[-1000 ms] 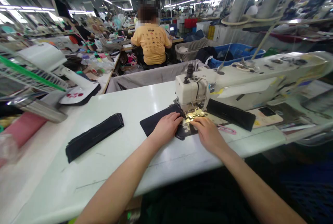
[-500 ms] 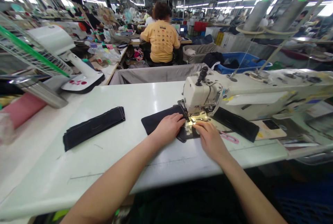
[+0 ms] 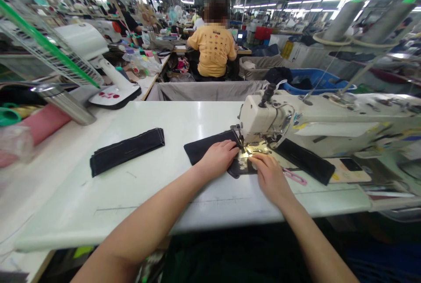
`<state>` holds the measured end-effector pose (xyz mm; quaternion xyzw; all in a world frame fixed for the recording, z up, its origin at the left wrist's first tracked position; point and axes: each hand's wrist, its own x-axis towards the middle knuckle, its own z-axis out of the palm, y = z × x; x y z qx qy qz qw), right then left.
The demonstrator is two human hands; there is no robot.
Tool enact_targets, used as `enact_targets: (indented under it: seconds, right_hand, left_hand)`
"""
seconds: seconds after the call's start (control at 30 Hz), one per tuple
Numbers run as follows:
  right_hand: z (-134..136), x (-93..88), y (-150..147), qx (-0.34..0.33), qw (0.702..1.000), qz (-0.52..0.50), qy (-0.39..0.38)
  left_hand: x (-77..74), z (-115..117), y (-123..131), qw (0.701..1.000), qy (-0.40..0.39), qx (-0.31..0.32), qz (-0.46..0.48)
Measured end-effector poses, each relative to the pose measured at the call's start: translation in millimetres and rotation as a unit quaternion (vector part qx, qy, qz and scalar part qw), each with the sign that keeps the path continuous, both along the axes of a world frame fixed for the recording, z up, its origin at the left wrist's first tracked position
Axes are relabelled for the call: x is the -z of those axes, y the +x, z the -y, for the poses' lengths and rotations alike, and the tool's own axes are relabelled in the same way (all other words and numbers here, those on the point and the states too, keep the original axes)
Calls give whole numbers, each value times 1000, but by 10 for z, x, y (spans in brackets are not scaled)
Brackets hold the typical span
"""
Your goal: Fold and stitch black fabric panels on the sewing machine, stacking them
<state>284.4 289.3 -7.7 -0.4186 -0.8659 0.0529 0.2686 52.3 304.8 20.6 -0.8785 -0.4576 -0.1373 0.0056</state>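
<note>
My left hand (image 3: 219, 158) lies flat, fingers stretched, on a folded black fabric piece (image 3: 200, 147) left of the needle. The sewing machine (image 3: 259, 118) has its presser foot area above a shiny brass-coloured plate (image 3: 255, 148). At the front of that plate is my right hand (image 3: 270, 173), thumb and fingers drawn together; whatever sits between the fingertips is hidden. A second folded black piece (image 3: 305, 160) rests under the machine arm, to the right. Farther left on the table is a stack of folded black fabric (image 3: 128, 150).
A pink thread snipper (image 3: 295, 177) lies right of my right hand, near a dark phone (image 3: 350, 164). At the left stand a white fan (image 3: 108, 72) and a steel flask (image 3: 70, 103). Behind the table are a grey fabric bin (image 3: 210, 91), a blue basket (image 3: 309, 80) and a seated person.
The camera view has turned slightly left, so everything appears shifted right. Both hands keep their places beside the needle, and the black fabric shows no clear movement.
</note>
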Motion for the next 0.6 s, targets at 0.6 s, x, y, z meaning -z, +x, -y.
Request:
enact_targets:
  seconds: [0.6]
  right_hand:
    - [8, -26, -11, 7, 1000, 13, -4]
  left_hand:
    - [39, -70, 15, 999, -3, 35, -6]
